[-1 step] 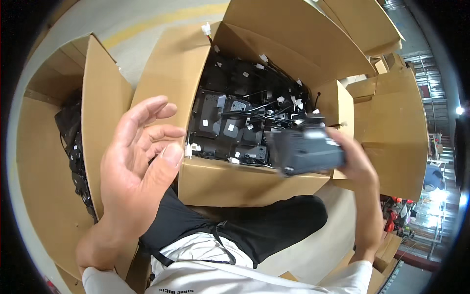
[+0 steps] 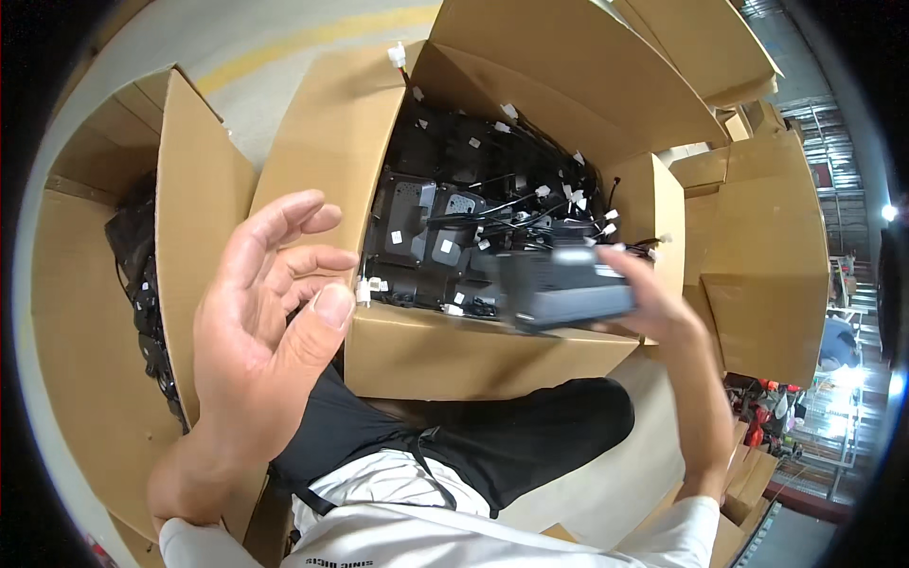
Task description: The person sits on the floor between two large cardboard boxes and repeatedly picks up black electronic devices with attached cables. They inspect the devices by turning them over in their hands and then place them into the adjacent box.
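Note:
My right hand (image 2: pixel 658 308) grips a black box-shaped device (image 2: pixel 573 298) by its right end, above the near part of an open cardboard box (image 2: pixel 483 358). Motion blurs the device, so its details do not show. My left hand (image 2: pixel 256 317) hovers at the box's near left corner, palm turned inward, fingers apart and holding nothing. Inside the box lie several flat black units (image 2: pixel 412 222) with small white labels, tangled black cables and white plugs. One white connector (image 2: pixel 397 57) sticks up at the far left flap.
To the left stands another open cardboard box (image 2: pixel 90 312) with black parts (image 2: pixel 144 284) inside. More cardboard boxes (image 2: pixel 762 251) stand at the right. My black-clad leg (image 2: pixel 540 431) lies in front of the middle box. Shelving and stored goods show far right.
My right hand has carried the black device a little to the left over the box. My left hand stays practically where it was.

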Demonstrator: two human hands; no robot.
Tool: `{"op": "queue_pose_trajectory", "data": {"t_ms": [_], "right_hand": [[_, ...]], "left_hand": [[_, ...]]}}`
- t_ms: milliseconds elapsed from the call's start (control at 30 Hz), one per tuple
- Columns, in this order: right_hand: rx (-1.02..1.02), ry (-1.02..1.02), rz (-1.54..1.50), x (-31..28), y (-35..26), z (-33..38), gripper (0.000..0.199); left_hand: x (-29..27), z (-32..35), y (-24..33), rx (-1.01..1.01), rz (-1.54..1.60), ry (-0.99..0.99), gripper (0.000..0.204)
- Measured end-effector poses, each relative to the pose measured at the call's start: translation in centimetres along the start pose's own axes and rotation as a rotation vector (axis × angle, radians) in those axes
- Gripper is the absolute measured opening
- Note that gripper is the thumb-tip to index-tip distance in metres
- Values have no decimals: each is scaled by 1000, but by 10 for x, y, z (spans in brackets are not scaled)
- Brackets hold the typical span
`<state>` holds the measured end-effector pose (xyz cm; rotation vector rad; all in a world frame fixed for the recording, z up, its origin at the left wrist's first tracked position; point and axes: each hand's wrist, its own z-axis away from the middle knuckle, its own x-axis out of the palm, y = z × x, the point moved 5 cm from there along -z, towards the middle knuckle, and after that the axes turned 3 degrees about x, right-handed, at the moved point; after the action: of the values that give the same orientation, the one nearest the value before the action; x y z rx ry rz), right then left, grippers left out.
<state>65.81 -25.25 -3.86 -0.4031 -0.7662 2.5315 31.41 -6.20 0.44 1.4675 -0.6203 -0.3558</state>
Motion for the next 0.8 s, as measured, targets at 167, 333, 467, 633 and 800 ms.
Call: {"op": "queue_pose_trajectory", "data": {"t_ms": [167,333,467,633,800], "right_hand": [[201,-412,-113,96,81,-132,53],[190,-510,-101,124,104,-167,65],[194,-545,-63,114,123,-174,70],[107,-411,382,134,120,-188,68],[-441,-504,743,124,135,-211,48]], "left_hand": [[-9,-6,-4,-32,-69,46,61],[-17,-8,-4,-6,-42,68,60],[-9,-5,-2,-30,-72,-4,60],[-16,-2,2,-11,-91,-20,59],[-1,9,10,184,-202,-111,51]]}}
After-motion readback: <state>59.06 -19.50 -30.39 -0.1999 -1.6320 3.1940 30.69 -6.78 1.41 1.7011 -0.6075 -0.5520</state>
